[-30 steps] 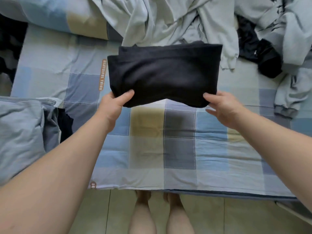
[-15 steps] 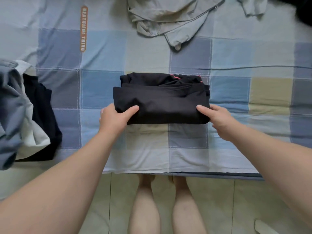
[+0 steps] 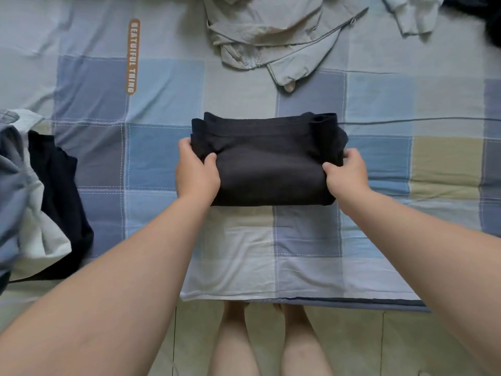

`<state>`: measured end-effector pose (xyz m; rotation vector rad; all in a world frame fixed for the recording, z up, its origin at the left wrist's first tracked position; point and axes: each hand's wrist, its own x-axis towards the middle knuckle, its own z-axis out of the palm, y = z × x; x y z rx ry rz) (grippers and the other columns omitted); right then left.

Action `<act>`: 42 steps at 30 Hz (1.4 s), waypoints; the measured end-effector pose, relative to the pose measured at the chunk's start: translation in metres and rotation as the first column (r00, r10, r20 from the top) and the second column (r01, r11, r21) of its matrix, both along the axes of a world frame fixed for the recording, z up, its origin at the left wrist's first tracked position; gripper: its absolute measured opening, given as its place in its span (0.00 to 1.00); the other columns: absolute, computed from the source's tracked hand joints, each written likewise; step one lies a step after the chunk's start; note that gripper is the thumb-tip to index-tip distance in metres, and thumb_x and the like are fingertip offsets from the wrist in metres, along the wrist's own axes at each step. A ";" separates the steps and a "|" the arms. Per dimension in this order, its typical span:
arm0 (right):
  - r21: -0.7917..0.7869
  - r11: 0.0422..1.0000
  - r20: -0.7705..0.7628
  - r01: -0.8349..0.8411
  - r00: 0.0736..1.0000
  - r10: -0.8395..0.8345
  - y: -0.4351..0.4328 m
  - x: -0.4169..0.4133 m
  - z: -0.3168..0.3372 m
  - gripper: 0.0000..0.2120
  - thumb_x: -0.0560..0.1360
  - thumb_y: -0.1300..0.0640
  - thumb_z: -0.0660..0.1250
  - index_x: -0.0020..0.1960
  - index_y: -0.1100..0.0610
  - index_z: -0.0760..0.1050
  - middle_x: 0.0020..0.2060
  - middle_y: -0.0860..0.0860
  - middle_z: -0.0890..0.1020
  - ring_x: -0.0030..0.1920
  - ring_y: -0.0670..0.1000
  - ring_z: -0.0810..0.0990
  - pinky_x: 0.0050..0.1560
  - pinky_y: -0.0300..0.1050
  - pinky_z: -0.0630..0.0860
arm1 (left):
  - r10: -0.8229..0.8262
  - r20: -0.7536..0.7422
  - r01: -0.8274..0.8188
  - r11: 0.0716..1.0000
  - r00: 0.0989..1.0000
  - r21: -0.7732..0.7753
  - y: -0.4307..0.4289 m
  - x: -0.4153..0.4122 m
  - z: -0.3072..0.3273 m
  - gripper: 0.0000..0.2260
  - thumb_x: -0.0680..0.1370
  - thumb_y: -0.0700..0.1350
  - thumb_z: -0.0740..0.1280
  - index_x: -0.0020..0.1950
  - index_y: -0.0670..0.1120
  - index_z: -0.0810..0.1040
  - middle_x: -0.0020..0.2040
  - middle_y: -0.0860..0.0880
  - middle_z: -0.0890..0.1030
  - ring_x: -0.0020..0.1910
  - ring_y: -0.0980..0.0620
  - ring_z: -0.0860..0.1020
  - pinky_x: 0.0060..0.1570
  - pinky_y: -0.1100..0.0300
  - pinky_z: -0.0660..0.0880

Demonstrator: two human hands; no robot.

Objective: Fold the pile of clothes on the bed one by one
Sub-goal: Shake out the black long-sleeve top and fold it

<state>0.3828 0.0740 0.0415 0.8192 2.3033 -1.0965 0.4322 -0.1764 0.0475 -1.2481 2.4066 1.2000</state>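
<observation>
Blue-and-beige checked bed sheet [image 3: 162,158] carried: folded black garment [image 3: 271,164] at centre, crumpled pale grey jacket [image 3: 271,31] at far side, stack of folded clothes [image 3: 40,213] at left.

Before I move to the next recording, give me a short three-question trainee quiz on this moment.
1. True or false: the left hand and right hand each grip one side of the folded black garment.
2. Where is the crumpled pale grey garment? A) on the floor B) on the bed, beyond the black garment C) in the right hand
3. Fill in: the stack of clothes lies to the person's ____.
Key: 1 true; 2 B; 3 left.
</observation>
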 end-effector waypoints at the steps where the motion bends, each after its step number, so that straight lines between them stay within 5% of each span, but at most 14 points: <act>1: 0.062 0.998 0.009 0.000 1.000 -0.001 -0.004 -0.002 -0.002 0.21 0.78 0.55 0.66 0.69 0.53 0.66 0.64 0.54 0.74 0.63 0.59 0.75 0.65 0.57 0.73 | -0.022 0.026 0.026 0.990 0.999 -0.137 0.002 -0.002 -0.003 0.23 0.80 0.48 0.66 0.75 0.50 0.65 0.71 0.49 0.72 0.68 0.43 0.70 0.64 0.49 0.67; 3: 0.318 0.925 -0.096 -0.208 0.964 0.250 -0.008 0.006 0.002 0.31 0.77 0.50 0.67 0.77 0.51 0.59 0.75 0.54 0.64 0.72 0.59 0.65 0.71 0.58 0.64 | -0.207 -0.036 0.171 0.884 0.978 -0.436 0.009 0.001 -0.003 0.27 0.79 0.51 0.66 0.77 0.51 0.64 0.77 0.49 0.66 0.73 0.42 0.65 0.69 0.45 0.62; 6: 0.587 0.587 -0.180 -0.558 0.616 0.766 -0.011 0.028 0.002 0.33 0.78 0.45 0.60 0.81 0.46 0.56 0.81 0.50 0.55 0.80 0.57 0.54 0.75 0.62 0.54 | -0.642 -0.026 0.527 0.652 0.767 -0.546 0.022 0.012 -0.010 0.25 0.79 0.55 0.61 0.76 0.54 0.67 0.80 0.49 0.62 0.79 0.42 0.59 0.75 0.41 0.57; 8: 0.581 0.450 -0.099 -0.678 0.489 0.866 -0.011 0.030 -0.016 0.31 0.80 0.42 0.54 0.81 0.45 0.55 0.82 0.49 0.52 0.81 0.56 0.51 0.76 0.66 0.52 | -0.756 0.164 0.724 0.506 0.634 -0.469 0.024 0.011 -0.025 0.25 0.82 0.60 0.52 0.80 0.59 0.61 0.83 0.50 0.53 0.81 0.44 0.50 0.78 0.40 0.48; 12: 0.521 0.365 0.061 -0.771 0.460 0.886 -0.013 0.025 -0.061 0.32 0.81 0.36 0.45 0.82 0.44 0.47 0.82 0.47 0.44 0.81 0.55 0.45 0.76 0.68 0.48 | -0.766 0.305 0.803 0.428 0.565 -0.414 0.017 0.001 -0.061 0.27 0.82 0.65 0.44 0.82 0.62 0.48 0.83 0.52 0.43 0.82 0.46 0.42 0.78 0.39 0.41; 16: 0.485 0.370 0.088 -0.793 0.465 0.881 -0.013 0.021 -0.085 0.32 0.81 0.35 0.43 0.82 0.43 0.41 0.81 0.44 0.37 0.81 0.53 0.39 0.76 0.67 0.43 | -0.764 0.341 0.817 0.401 0.548 -0.415 0.015 -0.006 -0.077 0.28 0.82 0.67 0.45 0.81 0.63 0.44 0.83 0.52 0.40 0.81 0.46 0.39 0.77 0.38 0.39; 20: 0.397 0.400 0.120 -0.826 0.479 0.869 -0.010 0.012 -0.050 0.36 0.80 0.35 0.52 0.82 0.44 0.41 0.81 0.44 0.38 0.81 0.51 0.39 0.78 0.66 0.46 | -0.709 0.373 0.800 0.502 0.598 -0.328 0.019 -0.008 -0.044 0.34 0.80 0.70 0.50 0.81 0.61 0.42 0.82 0.51 0.37 0.81 0.44 0.37 0.76 0.37 0.39; 23: 0.338 0.598 0.138 -0.726 0.667 0.732 -0.002 0.010 -0.019 0.45 0.76 0.38 0.66 0.82 0.47 0.42 0.81 0.46 0.41 0.81 0.54 0.44 0.76 0.64 0.51 | -0.429 0.336 0.531 0.781 0.838 -0.327 0.012 0.001 -0.017 0.41 0.77 0.71 0.58 0.82 0.57 0.43 0.83 0.50 0.41 0.81 0.43 0.46 0.76 0.41 0.48; 26: 0.157 0.913 0.173 -0.377 0.920 0.351 0.009 0.011 -0.010 0.51 0.74 0.45 0.74 0.82 0.49 0.42 0.81 0.51 0.44 0.80 0.58 0.51 0.78 0.60 0.54 | -0.023 0.205 0.030 0.999 0.979 -0.033 -0.001 0.018 -0.011 0.45 0.75 0.65 0.70 0.82 0.52 0.48 0.82 0.47 0.53 0.77 0.42 0.61 0.73 0.46 0.60; 29: 0.003 0.997 0.187 -0.075 0.980 0.073 0.019 0.004 -0.015 0.45 0.72 0.48 0.77 0.79 0.52 0.54 0.77 0.55 0.60 0.73 0.55 0.67 0.74 0.59 0.66 | 0.100 0.211 -0.139 0.975 0.972 0.174 -0.008 0.032 -0.017 0.38 0.74 0.63 0.72 0.77 0.48 0.62 0.71 0.52 0.71 0.69 0.48 0.71 0.64 0.53 0.69; 32: -0.197 0.980 0.307 0.034 0.951 0.029 0.025 -0.005 -0.019 0.28 0.72 0.51 0.77 0.68 0.53 0.70 0.63 0.51 0.79 0.59 0.53 0.81 0.59 0.55 0.79 | 0.128 0.196 -0.183 0.939 0.972 0.291 -0.016 0.031 -0.020 0.31 0.72 0.62 0.75 0.68 0.49 0.70 0.59 0.56 0.76 0.57 0.52 0.76 0.57 0.56 0.73; 37: -0.294 0.955 0.343 -0.044 0.928 0.148 0.011 -0.020 0.006 0.14 0.74 0.57 0.75 0.58 0.53 0.78 0.55 0.51 0.85 0.56 0.54 0.83 0.59 0.50 0.79 | 0.209 0.244 -0.318 0.714 0.947 0.624 -0.026 0.034 0.003 0.18 0.74 0.52 0.76 0.61 0.49 0.78 0.54 0.52 0.84 0.50 0.51 0.83 0.44 0.58 0.80; 42: -0.298 0.897 0.205 -0.328 0.895 0.395 -0.035 -0.036 0.052 0.12 0.74 0.60 0.74 0.56 0.51 0.80 0.52 0.50 0.86 0.53 0.55 0.85 0.58 0.53 0.80 | 0.420 0.256 -0.474 0.579 0.871 0.664 -0.037 0.081 0.027 0.18 0.76 0.48 0.74 0.64 0.47 0.78 0.56 0.49 0.84 0.52 0.48 0.83 0.47 0.55 0.80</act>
